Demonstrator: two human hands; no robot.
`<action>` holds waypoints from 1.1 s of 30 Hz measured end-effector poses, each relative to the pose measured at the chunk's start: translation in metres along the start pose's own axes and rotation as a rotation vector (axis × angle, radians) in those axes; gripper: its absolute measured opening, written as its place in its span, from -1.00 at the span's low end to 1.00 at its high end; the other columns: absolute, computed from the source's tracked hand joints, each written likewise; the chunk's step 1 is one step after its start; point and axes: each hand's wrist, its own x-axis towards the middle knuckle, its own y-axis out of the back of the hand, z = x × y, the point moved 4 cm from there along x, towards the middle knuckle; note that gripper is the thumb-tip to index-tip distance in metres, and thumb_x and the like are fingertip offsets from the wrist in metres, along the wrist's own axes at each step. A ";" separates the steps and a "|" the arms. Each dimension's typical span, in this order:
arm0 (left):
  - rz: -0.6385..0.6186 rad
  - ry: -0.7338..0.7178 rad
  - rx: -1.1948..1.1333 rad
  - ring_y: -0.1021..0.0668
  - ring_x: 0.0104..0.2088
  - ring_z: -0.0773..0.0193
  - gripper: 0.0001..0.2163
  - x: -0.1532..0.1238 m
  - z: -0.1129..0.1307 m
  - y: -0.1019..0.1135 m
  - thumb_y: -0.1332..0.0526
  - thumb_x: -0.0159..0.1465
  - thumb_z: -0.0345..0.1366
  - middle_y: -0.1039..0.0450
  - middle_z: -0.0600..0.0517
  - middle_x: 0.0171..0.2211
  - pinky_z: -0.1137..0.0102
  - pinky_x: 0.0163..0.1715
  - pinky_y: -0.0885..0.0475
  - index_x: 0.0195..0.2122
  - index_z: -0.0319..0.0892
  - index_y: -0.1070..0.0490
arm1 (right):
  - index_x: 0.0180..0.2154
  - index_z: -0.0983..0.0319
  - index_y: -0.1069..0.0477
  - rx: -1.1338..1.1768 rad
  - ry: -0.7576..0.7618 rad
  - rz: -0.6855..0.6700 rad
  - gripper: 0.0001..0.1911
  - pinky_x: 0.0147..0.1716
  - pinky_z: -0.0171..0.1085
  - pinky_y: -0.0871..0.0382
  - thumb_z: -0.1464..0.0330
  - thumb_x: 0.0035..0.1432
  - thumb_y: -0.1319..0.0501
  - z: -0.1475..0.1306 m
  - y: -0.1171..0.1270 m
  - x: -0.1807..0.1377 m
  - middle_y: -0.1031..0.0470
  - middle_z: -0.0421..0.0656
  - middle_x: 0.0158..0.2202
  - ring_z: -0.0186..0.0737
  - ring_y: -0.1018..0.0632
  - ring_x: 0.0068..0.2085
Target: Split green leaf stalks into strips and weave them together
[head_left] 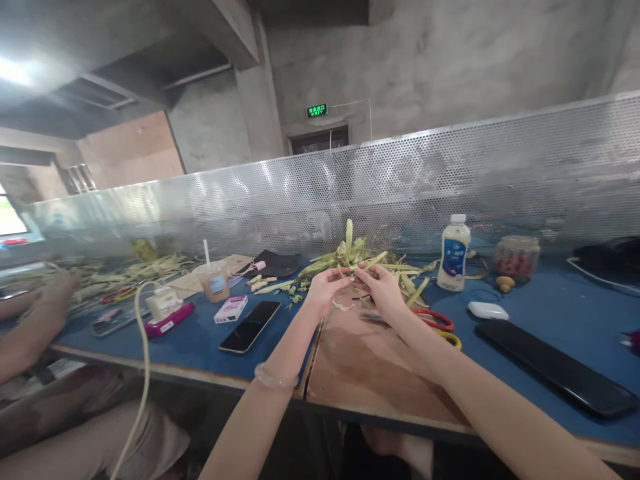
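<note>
My left hand (325, 289) and my right hand (381, 288) meet fingertip to fingertip over the table, both pinching a thin pale green plant strip (352, 270). The fingers hide most of it. Just behind them lies a heap of green plant stalks (350, 252), with one stalk sticking upright. Chopped green pieces (295, 291) are scattered left of my left hand. Under my right forearm lie scissors with red handles (440, 319) and a yellow handle loop (454, 340), partly hidden by the arm.
A milk bottle (454, 257), a jar (517, 257), a white earbud case (488, 311) and a long black case (555, 367) stand or lie at right. At left are a phone (250, 327), a small box (231, 309), a drink cup (214, 283) and a co-worker's blurred hand (57, 297). A perforated metal partition (400, 180) runs behind.
</note>
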 end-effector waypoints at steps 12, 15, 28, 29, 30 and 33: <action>0.095 -0.034 0.065 -0.51 -0.39 0.28 -0.69 0.001 -0.001 0.005 -0.38 -0.19 -0.39 -0.48 -0.03 -0.44 0.29 -0.21 -0.35 -0.36 -0.30 -0.44 | -0.32 0.26 -0.35 -0.214 0.030 0.013 -0.64 -0.53 -0.26 -0.43 0.19 -0.15 -0.28 0.005 0.001 0.001 -0.42 -0.22 -0.58 -0.25 -0.48 -0.54; 0.096 -0.040 0.080 -0.50 -0.38 0.26 -0.69 0.002 -0.002 0.006 -0.37 -0.17 -0.37 -0.48 -0.05 -0.42 0.28 -0.23 -0.36 -0.35 -0.30 -0.44 | -0.10 0.23 -0.23 -0.202 0.049 0.017 -0.48 -0.51 -0.23 -0.45 0.22 -0.13 -0.27 0.008 -0.002 0.000 -0.44 -0.19 -0.49 -0.20 -0.50 -0.49; 0.130 -0.045 0.071 -0.50 -0.37 0.28 -0.72 0.002 0.004 0.012 -0.36 -0.17 -0.38 -0.48 -0.03 -0.44 0.34 -0.22 -0.33 -0.39 -0.31 -0.44 | 0.21 0.20 0.19 -0.666 0.506 -0.070 -0.37 -0.36 -0.23 -0.33 0.36 0.15 0.00 -0.023 -0.012 -0.017 -0.42 -0.18 -0.47 -0.26 -0.39 -0.47; 0.106 -0.043 0.088 -0.50 -0.36 0.28 -0.71 0.003 0.003 0.011 -0.36 -0.16 -0.38 -0.48 -0.04 -0.42 0.34 -0.21 -0.33 -0.37 -0.31 -0.44 | 0.22 0.24 0.25 -0.694 0.525 -0.034 -0.33 -0.40 -0.24 -0.32 0.36 0.14 -0.01 -0.025 -0.009 -0.016 -0.40 -0.21 -0.53 -0.26 -0.35 -0.51; 0.083 -0.041 0.101 -0.49 -0.35 0.28 -0.70 0.003 0.002 0.010 -0.36 -0.16 -0.37 -0.48 -0.04 -0.40 0.33 -0.20 -0.33 -0.36 -0.31 -0.44 | 0.22 0.27 0.31 -0.717 0.546 -0.009 -0.29 -0.42 -0.24 -0.31 0.37 0.13 -0.02 -0.028 -0.008 -0.014 -0.38 -0.24 -0.57 -0.26 -0.33 -0.54; 0.015 -0.037 0.113 -0.49 -0.35 0.29 -0.69 0.001 0.001 0.005 -0.36 -0.15 -0.37 -0.48 -0.04 -0.38 0.34 -0.21 -0.32 -0.34 -0.31 -0.45 | 0.21 0.33 0.46 -0.785 0.627 0.008 -0.21 -0.34 -0.19 -0.29 0.36 0.13 -0.03 -0.032 -0.006 -0.010 -0.36 -0.26 -0.60 -0.23 -0.33 -0.51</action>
